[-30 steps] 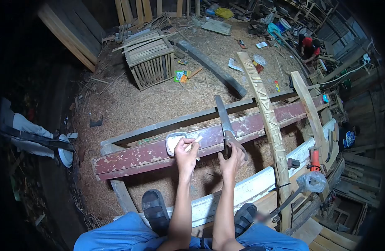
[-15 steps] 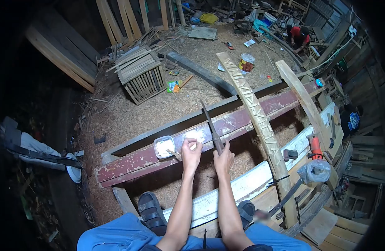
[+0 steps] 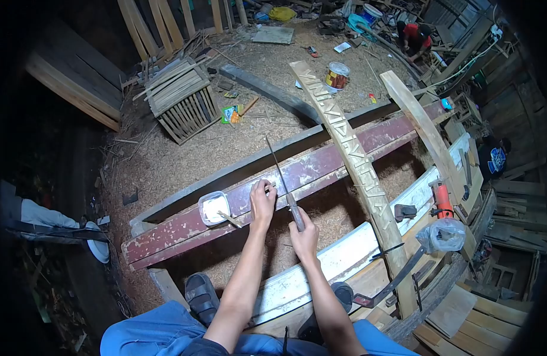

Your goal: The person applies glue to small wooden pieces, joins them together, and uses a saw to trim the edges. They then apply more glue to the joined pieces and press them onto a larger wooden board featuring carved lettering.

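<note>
Where the right hand (image 3: 305,238) grips: the brown handle (image 3: 294,213) of a long-bladed knife (image 3: 275,161), fingers closed round it; a second ago the hold looked looser, with the flat of the blade in view
Blade: now seen nearly edge-on, a thin dark line slanting away above the maroon plank (image 3: 312,165); as a judgement, the firmer hold and this turn bring the edge, not the flat, to bear near the other hand
Left hand (image 3: 262,204): closed in a pinch on a small pale piece (image 3: 273,185), most of it hidden by the fingers; it is just left of the blade, and whether the two touch I cannot tell
White tub (image 3: 211,224): sits on the maroon plank, left of the left hand; a second ago the hand overlapped it in view, now a gap shows, so the work seems centred on piece and knife
Stick (image 3: 230,219): leans over the tub's near rim, one end inside, held by neither hand
Carved plank (image 3: 356,148): lies across the maroon plank, right of the knife and apart from it
White board (image 3: 338,252): runs nearer the body, beneath the forearms
Person in red (image 3: 416,38): low at the far right, well apart, hands too small to read
</note>
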Demonstrator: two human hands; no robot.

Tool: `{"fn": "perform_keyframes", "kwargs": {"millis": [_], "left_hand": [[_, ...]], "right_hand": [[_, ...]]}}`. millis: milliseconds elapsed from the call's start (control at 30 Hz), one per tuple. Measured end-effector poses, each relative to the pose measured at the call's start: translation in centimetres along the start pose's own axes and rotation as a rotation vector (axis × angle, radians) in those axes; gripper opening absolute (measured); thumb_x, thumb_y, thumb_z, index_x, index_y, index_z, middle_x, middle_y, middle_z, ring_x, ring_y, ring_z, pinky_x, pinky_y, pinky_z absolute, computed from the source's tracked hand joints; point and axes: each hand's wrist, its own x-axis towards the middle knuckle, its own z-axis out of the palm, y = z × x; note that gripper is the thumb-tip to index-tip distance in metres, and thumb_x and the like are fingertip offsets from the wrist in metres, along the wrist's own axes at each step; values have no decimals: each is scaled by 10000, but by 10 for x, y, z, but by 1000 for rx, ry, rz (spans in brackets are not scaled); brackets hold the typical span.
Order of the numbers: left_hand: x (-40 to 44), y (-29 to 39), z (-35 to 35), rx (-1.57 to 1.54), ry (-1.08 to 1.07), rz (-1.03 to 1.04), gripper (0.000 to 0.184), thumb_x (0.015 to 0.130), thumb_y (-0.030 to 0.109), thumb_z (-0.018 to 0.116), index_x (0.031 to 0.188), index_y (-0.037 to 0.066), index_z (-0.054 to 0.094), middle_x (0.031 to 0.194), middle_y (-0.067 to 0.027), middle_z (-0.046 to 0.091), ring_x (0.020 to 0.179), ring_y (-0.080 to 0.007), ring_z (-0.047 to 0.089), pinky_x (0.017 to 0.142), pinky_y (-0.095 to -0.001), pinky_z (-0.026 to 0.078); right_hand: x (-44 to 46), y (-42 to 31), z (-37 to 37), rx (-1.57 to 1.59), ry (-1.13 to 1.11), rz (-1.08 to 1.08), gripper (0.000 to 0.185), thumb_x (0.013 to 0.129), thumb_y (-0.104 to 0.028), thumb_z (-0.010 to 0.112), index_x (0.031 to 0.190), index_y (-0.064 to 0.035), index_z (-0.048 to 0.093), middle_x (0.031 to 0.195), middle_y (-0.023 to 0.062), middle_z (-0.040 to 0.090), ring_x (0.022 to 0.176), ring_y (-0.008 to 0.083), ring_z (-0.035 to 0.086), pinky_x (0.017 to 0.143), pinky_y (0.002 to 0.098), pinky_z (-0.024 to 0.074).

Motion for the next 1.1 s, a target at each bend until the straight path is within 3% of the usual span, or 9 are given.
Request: {"fn": "perform_keyframes", "kwargs": {"millis": [233, 333, 533, 633, 733, 800, 933, 1033, 1100], "left_hand": [[-6, -12, 6, 61, 78, 94, 131, 867, 41, 685, 974, -34, 684, 962, -226, 648, 942, -417, 620, 861, -486, 501], [-8, -17, 5, 116, 60, 65, 117, 877, 21, 679, 988, -16, 673, 1025, -211, 619, 1030, -405, 564, 916, -494, 459], [-6, -25, 8, 114, 133, 50, 102, 877, 75, 719, 971, 36, 720, 1049, -150, 627, 1094, -365, 546, 956, -504, 419], [-9, -23, 8, 188, 137, -57, 82, 874, 132, 738, 937, 80, 744, 1069, -105, 639, 1137, -329, 539, 983, -510, 358], [-6, -25, 6, 149, 113, -107, 79, 873, 184, 744, 911, 115, 751, 1088, -59, 655, 1160, -298, 537, 991, -502, 298], [-8, -24, 5, 157, 104, -116, 73, 875, 184, 742, 908, 118, 745, 1078, -53, 657, 1161, -294, 538, 985, -502, 297], [-6, -24, 2, 157, 93, -106, 70, 879, 188, 744, 900, 126, 720, 1062, -32, 663, 1162, -283, 539, 976, -508, 294], [-6, -25, 2, 172, 108, -71, 75, 878, 186, 749, 898, 125, 710, 1079, -23, 667, 1165, -283, 536, 984, -507, 296], [-6, -25, -1, 131, 82, -73, 80, 877, 188, 752, 893, 124, 707, 1082, -21, 671, 1171, -281, 533, 991, -507, 296]], "right_hand": [[-10, 9, 9, 103, -54, 64, 467, 873, -56, 648, 1333, 22, 666, 1150, 274, 739, 1062, 392, 743, 928, 428, 562], [-10, 8, 13, 125, -56, 51, 471, 875, -46, 646, 1341, 25, 660, 1172, 270, 738, 1091, 376, 742, 941, 418, 559], [-10, 13, 15, 87, -109, 4, 474, 881, -55, 639, 1347, 34, 652, 1202, 277, 726, 1115, 372, 736, 954, 410, 561], [-12, 11, 18, 67, -99, -24, 478, 890, -39, 636, 1365, 11, 655, 1143, 225, 764, 1029, 330, 764, 918, 405, 569], [-14, 3, 18, 0, -124, -64, 466, 911, -76, 659, 1365, 29, 642, 1097, 271, 751, 999, 393, 759, 901, 436, 572], [-14, -2, 17, -2, -186, -32, 484, 954, -142, 660, 1381, 77, 601, 1207, 329, 696, 1100, 454, 707, 953, 462, 559], [-12, 3, 21, -44, -178, -64, 480, 1009, -240, 671, 1384, 53, 607, 1099, 326, 724, 1043, 434, 736, 907, 458, 565], [-9, -7, 18, -37, -186, -124, 480, 1049, -275, 622, 1405, 46, 589, 1133, 329, 716, 1084, 452, 718, 923, 466, 558], [-6, -21, 13, -9, -261, 12, 485, 1059, -243, 587, 1433, 64, 556, 1217, 350, 678, 1130, 484, 679, 964, 489, 534]]}}
